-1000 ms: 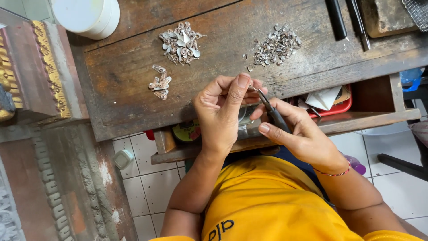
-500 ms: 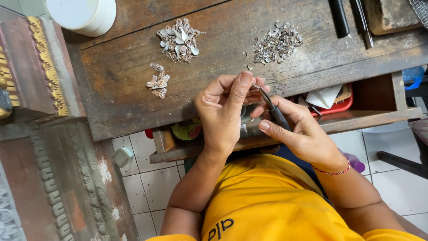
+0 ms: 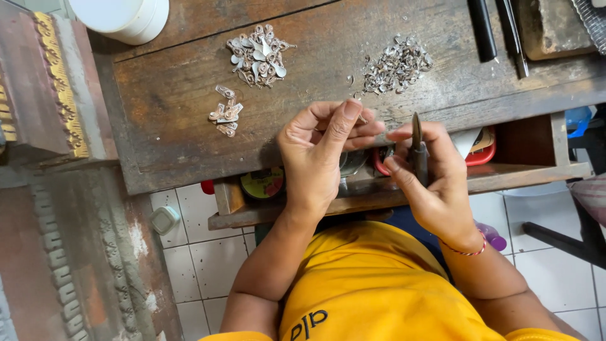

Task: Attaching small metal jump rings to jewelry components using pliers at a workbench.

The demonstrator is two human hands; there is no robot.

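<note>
Over the near edge of the worn dark wooden table (image 3: 189, 120), the left hand (image 3: 322, 148) pinches something tiny between thumb and curled fingertips, too small to identify. The right hand (image 3: 435, 170) wraps its grip around a slim dark metal hand tool (image 3: 418, 148), tip raised upright just beside the pinch, presumably for close control. Three heaps of small silvery metal pieces (image 3: 257, 55) lie farther back.

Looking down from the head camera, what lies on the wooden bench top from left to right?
White round container → small cluster of silvery metal pieces → bigger pile of silvery leaf-shaped pieces → heap of fine silvery scraps → dark rod-shaped tools.
</note>
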